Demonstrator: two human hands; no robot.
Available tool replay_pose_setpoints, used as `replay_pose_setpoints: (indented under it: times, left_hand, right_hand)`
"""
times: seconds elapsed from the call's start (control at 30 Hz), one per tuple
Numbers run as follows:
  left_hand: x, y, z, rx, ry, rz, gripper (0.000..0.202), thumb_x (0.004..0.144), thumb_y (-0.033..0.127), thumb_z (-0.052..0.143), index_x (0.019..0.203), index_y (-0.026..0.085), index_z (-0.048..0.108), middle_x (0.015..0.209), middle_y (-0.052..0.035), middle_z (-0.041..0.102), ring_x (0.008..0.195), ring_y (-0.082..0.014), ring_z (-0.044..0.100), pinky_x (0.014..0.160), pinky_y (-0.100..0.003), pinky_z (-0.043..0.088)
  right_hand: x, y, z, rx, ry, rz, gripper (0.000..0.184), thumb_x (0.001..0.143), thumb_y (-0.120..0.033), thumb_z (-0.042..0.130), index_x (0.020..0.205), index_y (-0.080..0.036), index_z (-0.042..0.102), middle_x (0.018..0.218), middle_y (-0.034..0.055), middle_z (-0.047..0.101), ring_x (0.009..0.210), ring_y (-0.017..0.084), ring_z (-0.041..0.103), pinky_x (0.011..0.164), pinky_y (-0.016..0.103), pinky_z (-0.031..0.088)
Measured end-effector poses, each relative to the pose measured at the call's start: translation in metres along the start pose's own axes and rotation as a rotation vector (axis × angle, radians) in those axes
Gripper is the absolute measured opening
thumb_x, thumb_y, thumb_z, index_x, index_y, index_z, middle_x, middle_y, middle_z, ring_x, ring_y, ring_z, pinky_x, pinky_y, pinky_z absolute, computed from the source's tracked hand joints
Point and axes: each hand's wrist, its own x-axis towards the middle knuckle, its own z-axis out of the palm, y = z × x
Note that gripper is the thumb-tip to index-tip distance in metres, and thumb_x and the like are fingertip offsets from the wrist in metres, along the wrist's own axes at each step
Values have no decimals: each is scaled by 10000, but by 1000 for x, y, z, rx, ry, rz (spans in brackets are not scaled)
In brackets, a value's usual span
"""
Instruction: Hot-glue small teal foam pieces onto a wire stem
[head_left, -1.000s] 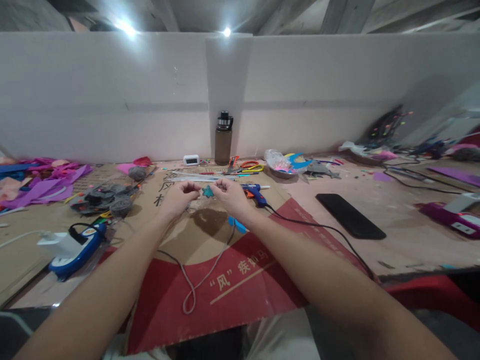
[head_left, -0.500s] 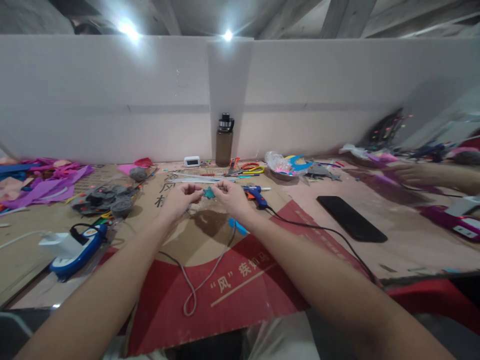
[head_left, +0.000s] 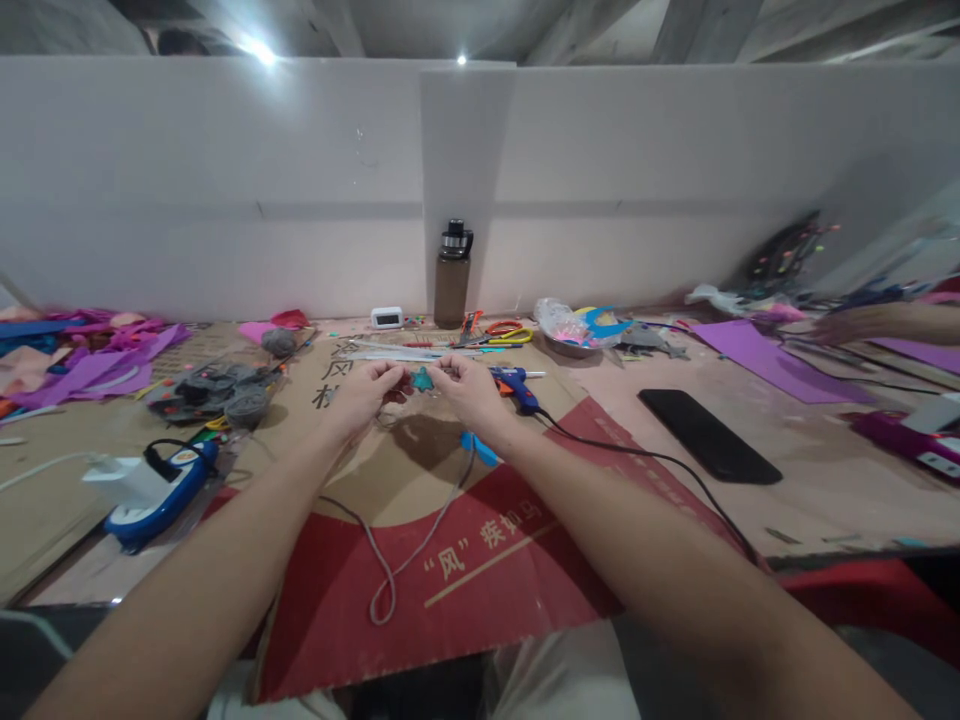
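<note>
Between my two hands, just above the cardboard (head_left: pixel 352 590), is a small teal star-shaped piece (head_left: pixel 422 379). My left hand (head_left: pixel 369 393) pinches its left side between thumb and fingers. On its right side, my right hand (head_left: pixel 466 388) grips it the same way. What the piece is made of is too small to tell. A grey cord (head_left: pixel 390 570) lies looped on the cardboard below my hands, its upper end near a blue piece (head_left: pixel 480 449) by my right wrist. Just right of my right hand rests a blue hot glue gun (head_left: pixel 517 388) with a black cable.
A bottle (head_left: pixel 453 280), a small white digital display (head_left: pixel 387 318) and scissors (head_left: pixel 510 332) stand or lie at the back. Grey yarn (head_left: pixel 247 405) and a blue power strip (head_left: pixel 161 500) are left. Right are a phone (head_left: pixel 709 435), purple sheet (head_left: pixel 780 362) and another person's hand (head_left: pixel 862 325).
The teal piece looks slightly turned between my fingers, and my hands stay in nearly the same place. At right, the other person's hand has moved back, and a purple sheet now lies flat there.
</note>
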Motion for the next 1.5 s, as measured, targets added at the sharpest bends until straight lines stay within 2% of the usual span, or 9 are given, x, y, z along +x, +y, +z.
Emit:
replay_pose_setpoints:
  times: [0.2,0.37,0.73,1.1,1.27,1.5]
  left_hand:
    - [2,1,-1,11,7,-21,337,578,409,834,718,137,691,653,-33,657,604,-128,584,650,-286,478]
    - [0,3,-1,-2,29,-7,305,556,329,844,738,135,695,680,-33,657,615,-120,582,658,-283,472]
    - [-2,9,4,27,161,125,204,556,169,739,657,164,561,616,50,517,558,-73,449,554,-218,351]
    - [-2,9,5,-77,103,125,191,641,140,681,682,185,500,560,56,515,528,-81,487,569,-210,405]
    - [-2,9,5,-82,72,59,195,677,209,720,709,170,531,561,33,557,519,-87,509,549,-214,435]
    - [-3,8,7,-81,33,22,220,657,223,758,770,140,587,639,20,593,570,-82,555,629,-239,498]
  right_hand:
    - [0,2,0,11,3,2,229,779,-415,558,734,-191,549,638,-38,495,579,104,408,557,241,314]
    - [2,2,-1,2,31,4,238,782,-428,554,756,-192,559,649,-34,521,594,112,444,559,239,327]
    - [1,1,-1,-1,60,11,226,782,-414,561,759,-190,557,642,-34,520,593,116,458,575,246,337]
    - [0,-1,-1,14,60,6,200,775,-382,565,726,-189,549,623,-42,503,582,108,435,564,240,324]
    - [0,-2,-1,27,64,14,204,774,-384,568,737,-183,555,623,-43,501,570,102,421,555,242,318]
    - [2,-2,-2,39,53,19,188,775,-369,565,744,-183,559,630,-40,513,576,103,433,560,240,330]
